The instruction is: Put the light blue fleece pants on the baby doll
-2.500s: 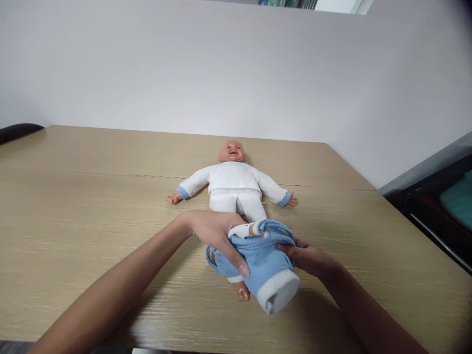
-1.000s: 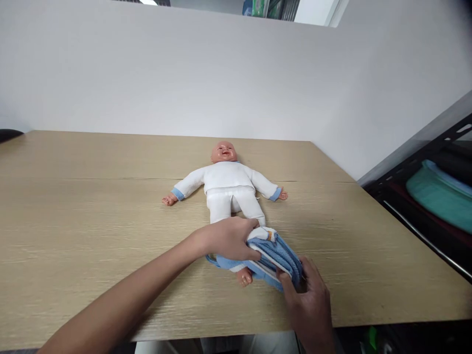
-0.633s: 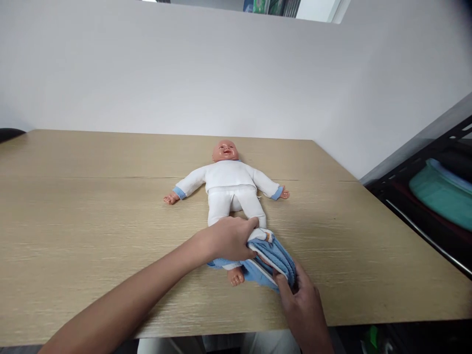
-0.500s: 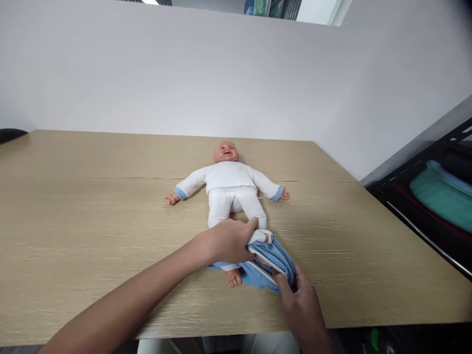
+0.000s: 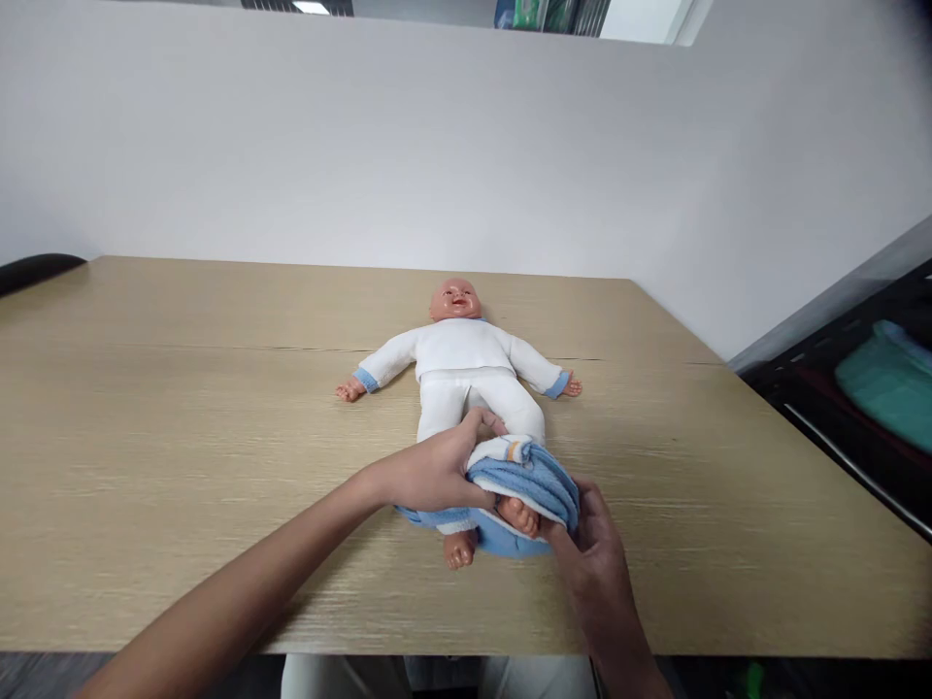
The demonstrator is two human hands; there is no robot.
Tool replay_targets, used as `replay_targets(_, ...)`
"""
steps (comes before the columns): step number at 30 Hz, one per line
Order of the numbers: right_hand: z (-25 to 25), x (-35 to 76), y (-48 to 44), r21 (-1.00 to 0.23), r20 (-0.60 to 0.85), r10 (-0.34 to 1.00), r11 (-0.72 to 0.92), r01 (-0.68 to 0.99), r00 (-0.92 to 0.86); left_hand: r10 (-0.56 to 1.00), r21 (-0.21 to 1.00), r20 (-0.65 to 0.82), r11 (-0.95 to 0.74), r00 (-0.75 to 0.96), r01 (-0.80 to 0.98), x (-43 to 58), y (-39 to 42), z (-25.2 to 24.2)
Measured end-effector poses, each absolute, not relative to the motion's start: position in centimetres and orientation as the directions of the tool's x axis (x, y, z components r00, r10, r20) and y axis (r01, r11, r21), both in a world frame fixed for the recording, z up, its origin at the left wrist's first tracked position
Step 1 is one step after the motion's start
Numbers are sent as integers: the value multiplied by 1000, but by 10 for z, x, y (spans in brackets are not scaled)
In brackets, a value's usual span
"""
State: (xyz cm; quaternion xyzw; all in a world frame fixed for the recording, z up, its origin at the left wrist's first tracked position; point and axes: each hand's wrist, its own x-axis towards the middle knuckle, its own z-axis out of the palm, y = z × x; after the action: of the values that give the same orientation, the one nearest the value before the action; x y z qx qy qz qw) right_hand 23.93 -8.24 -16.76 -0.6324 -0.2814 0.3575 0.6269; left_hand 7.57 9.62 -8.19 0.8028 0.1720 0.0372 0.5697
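Note:
A baby doll point(image 5: 466, 345) in a white long-sleeved suit with blue cuffs lies on its back, head away from me. Bunched blue and white baby pants point(image 5: 535, 481) surround its lower right-side leg, and that foot point(image 5: 518, 515) pokes out of the opening. My left hand point(image 5: 444, 471) grips the left edge of the bunched cloth, thumb below and fingers over the leg. On the other side, my right hand point(image 5: 589, 544) pinches the cloth by the toes. The doll's other foot point(image 5: 459, 549) sticks out past a white cuff.
The wooden table point(image 5: 218, 417) meets a white wall point(image 5: 364, 146) at the back. To the right stands a black rack point(image 5: 837, 427) with folded green cloth point(image 5: 884, 383). A black rounded object point(image 5: 40, 272) shows at the far left edge.
The doll's right-side foot has come into view through the bunched pants. My left hand has shifted slightly left, its fingers now over the leg. The whole view has moved a little.

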Motion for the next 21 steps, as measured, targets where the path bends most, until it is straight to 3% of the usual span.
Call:
replay_targets(5, -147, 261, -59, -1000, -1, 891, -8, 12, 454, 355, 932, 22, -346, 935, 110, 70, 98, -88)
replay_targets(9, -141, 285, -46, -951, 138, 936, 34, 308, 323, 374, 891, 99, -446, 922, 85, 67, 107, -93)
replay_targets(13, -129, 312, -37, -858, 153, 988, 125, 498, 17, 328, 782, 224, -623, 918, 31, 62, 114, -98)
replay_targets(16, -121, 329, -33, -768, 130, 977, 208, 605, -170, 356, 724, 231, -684, 906, 85, 51, 115, -101)
replay_targets(21, -115, 348, -22, -699, 141, 947, 302, 648, -289, 456, 689, 192, -693, 869, 212, 24, 121, -103)
